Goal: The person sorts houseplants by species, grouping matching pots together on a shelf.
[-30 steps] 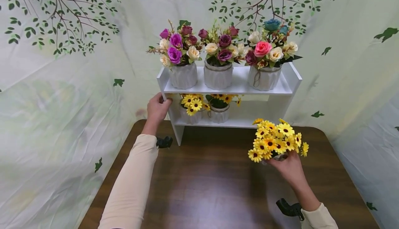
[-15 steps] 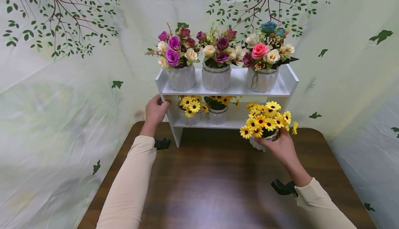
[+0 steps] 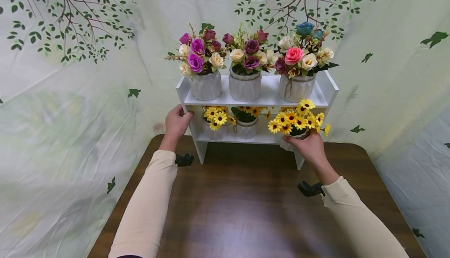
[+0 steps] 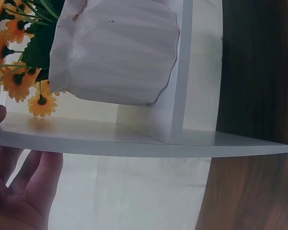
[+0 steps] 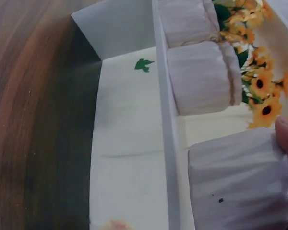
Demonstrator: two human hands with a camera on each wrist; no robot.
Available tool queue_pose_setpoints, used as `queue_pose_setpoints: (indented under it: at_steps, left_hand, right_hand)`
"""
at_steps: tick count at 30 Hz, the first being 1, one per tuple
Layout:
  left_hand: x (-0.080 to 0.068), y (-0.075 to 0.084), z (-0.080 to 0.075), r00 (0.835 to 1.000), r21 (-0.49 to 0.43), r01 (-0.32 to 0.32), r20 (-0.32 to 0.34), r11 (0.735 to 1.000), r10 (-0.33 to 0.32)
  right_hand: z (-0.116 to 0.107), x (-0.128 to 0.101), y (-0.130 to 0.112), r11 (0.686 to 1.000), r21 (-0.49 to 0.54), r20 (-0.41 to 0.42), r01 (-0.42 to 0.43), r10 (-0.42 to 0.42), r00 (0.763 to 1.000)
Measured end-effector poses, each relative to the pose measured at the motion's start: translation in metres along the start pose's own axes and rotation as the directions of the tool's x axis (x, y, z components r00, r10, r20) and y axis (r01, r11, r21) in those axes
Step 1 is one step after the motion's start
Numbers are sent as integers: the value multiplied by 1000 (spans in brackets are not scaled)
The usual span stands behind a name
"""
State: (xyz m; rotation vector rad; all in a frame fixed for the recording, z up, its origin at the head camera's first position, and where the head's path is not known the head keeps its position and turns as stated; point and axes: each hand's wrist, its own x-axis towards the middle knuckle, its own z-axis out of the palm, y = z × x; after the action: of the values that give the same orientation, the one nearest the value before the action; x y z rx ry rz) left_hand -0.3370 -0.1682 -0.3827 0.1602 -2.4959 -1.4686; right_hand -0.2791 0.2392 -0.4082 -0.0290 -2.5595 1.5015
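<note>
Your right hand [image 3: 309,146], its grip clamped on the daisy pot [image 3: 297,127], has carried it from above the tabletop [image 3: 246,203] to the lower shelf [image 3: 242,139]. Your left hand [image 3: 177,123] still clasps the shelf's side panel [image 3: 183,94], so the pot looks almost placed.

white ribbed pot of yellow daisies [image 3: 297,123], upright, at lower shelf's right end
</note>
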Motion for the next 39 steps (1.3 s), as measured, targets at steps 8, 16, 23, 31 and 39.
queue_pose_setpoints:
  at_steps: [8,16,23,31,39]
  left_hand:
    - [1,0,0,1000,-2,12,7,1000,-12]
    - [4,0,2,1000,9,-5,-5,1000,5]
    - [2,1,1,1000,12,-6,-12,1000,6]
    - [2,1,3,1000,0,-6,-3,1000,6]
    - [3,1,3,1000,3,7,-3,1000,-7]
  right_hand:
    - [11,18,4,997,69,-23,34,-33,999]
    - [14,31,4,997,81,-50,16,-12,999]
    - [17,40,4,999,8,-39,-50,50,998]
    - [16,43,8,997,43,-20,-71,72,997]
    - [13,46,15,995,-100,57,2,4,998]
